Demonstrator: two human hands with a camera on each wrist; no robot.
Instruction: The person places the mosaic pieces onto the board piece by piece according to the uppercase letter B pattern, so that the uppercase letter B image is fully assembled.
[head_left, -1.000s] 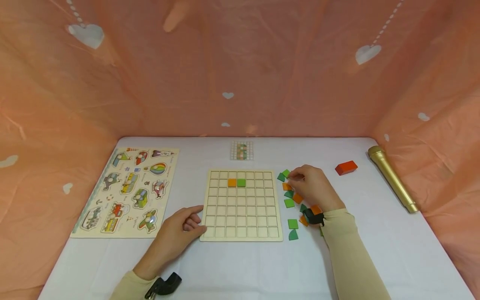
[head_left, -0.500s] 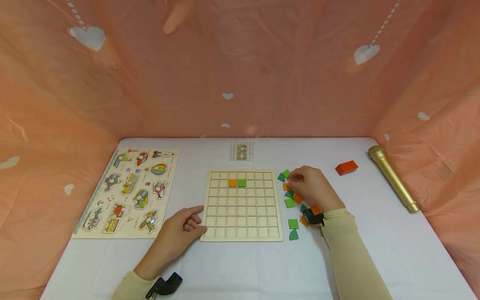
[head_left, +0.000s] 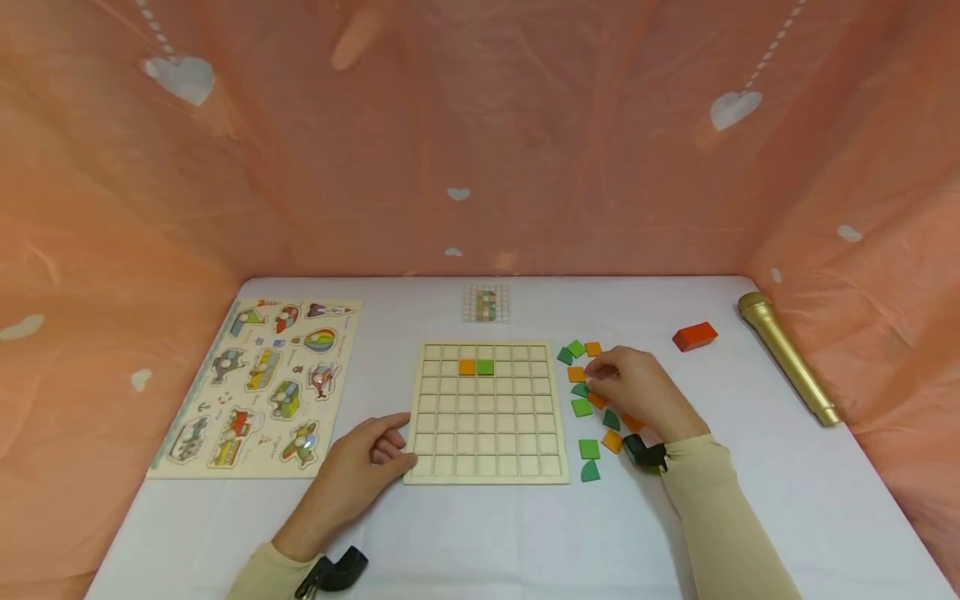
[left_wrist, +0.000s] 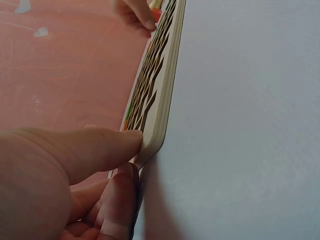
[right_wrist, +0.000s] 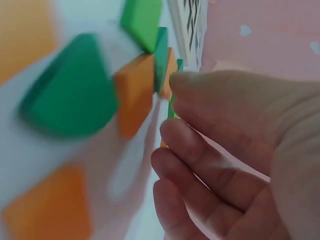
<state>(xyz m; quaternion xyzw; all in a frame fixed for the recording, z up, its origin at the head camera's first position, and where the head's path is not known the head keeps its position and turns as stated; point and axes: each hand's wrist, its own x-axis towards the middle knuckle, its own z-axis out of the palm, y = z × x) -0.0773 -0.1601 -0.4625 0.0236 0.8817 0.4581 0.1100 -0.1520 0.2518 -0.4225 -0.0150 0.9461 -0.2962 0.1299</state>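
My left hand (head_left: 362, 461) rests at the left edge of the wooden grid board (head_left: 487, 483). Its index finger and thumb touch that edge apart from each other; in the left wrist view the thumb (left_wrist: 107, 150) lies on the board's corner. One orange square tile (head_left: 468, 367) and one light green square tile (head_left: 485, 367) sit side by side in the board's second row. My right hand (head_left: 637, 392) hovers over loose tiles right of the board, beside an orange tile (head_left: 575, 374). Its thumb and fingertips (right_wrist: 180, 132) stand apart, with no tile seen between them.
Loose light green squares (head_left: 588, 449), dark green quarter-round tiles (head_left: 590, 472) and orange squares (head_left: 612, 442) lie along the board's right side. A pattern card (head_left: 486, 303) stands behind; a picture puzzle (head_left: 255, 392) lies left. Right are a red block (head_left: 694, 337) and gold microphone (head_left: 787, 358).
My right hand has shifted down and slightly right, and an orange tile near the top of the loose tiles now shows. My left hand stays at the board's edge.
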